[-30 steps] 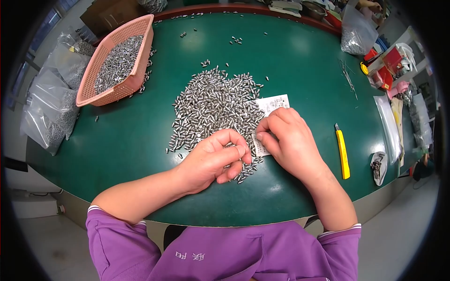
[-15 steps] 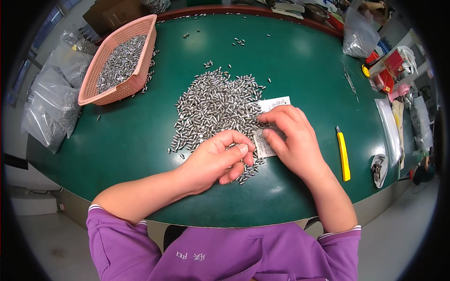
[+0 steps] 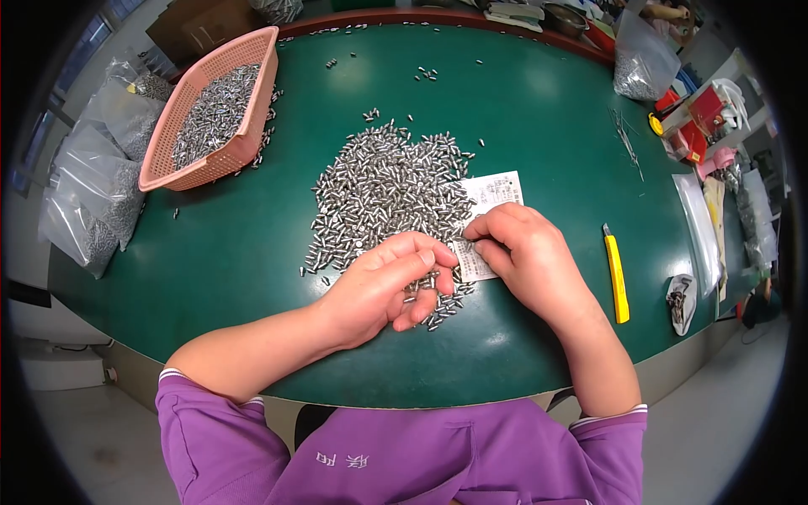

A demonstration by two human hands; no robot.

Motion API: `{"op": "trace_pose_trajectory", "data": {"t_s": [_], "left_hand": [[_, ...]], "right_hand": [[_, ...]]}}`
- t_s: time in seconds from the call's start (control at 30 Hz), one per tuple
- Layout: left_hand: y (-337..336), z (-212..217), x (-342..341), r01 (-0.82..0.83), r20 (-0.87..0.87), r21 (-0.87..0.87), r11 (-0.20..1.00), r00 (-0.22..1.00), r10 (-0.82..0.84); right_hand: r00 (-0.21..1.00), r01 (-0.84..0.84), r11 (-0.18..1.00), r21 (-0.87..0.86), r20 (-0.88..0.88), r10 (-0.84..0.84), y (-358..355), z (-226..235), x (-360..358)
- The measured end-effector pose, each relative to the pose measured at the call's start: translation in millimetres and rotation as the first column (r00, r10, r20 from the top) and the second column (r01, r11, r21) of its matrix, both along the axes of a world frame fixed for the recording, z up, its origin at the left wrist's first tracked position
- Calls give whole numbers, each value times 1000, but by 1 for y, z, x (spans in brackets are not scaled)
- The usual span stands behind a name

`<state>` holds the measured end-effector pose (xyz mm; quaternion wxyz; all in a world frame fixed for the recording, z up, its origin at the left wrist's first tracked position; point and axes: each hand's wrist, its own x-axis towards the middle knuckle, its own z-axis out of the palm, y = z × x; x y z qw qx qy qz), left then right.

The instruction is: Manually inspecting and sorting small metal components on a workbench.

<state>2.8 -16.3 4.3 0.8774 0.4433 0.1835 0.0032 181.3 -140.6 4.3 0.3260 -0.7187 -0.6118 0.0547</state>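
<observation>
A broad heap of small silver bullet-shaped metal pieces (image 3: 383, 185) covers the middle of the green table. At its near edge, my left hand (image 3: 383, 282) is curled palm-up around several of these pieces, which show between thumb and fingers. My right hand (image 3: 526, 252) rests at the heap's right side, thumb and forefinger drawn together. Whatever lies between those fingertips is too hidden to make out. Beneath them lies a white printed card (image 3: 498, 188), partly covered by my fingers and by pieces along its left edge.
A pink plastic basket (image 3: 249, 143) of similar pieces stands at the far left, beside filled clear bags (image 3: 88, 198). On the right lie a yellow utility knife (image 3: 617, 278), thin metal wires (image 3: 625, 139), a small pouch (image 3: 681, 305) and flat plastic bags (image 3: 699, 227). Another filled bag (image 3: 644, 63) stands behind.
My left fingers have loosened a little, so the metal pieces in them now show. My right thumb and forefinger have come closer together, and its knuckles have dropped, exposing more of the card.
</observation>
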Motion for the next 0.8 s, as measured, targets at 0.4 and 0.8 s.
{"op": "trace_pose_trajectory", "data": {"t_s": [0.4, 0.8], "left_hand": [[0, -5, 0, 33, -11, 71, 997, 999, -32], [-1, -5, 2, 15, 7, 40, 999, 1000, -16]], "right_hand": [[826, -146, 976, 162, -524, 210, 1, 10, -23], [996, -36, 997, 67, -84, 42, 0, 5, 0]]}}
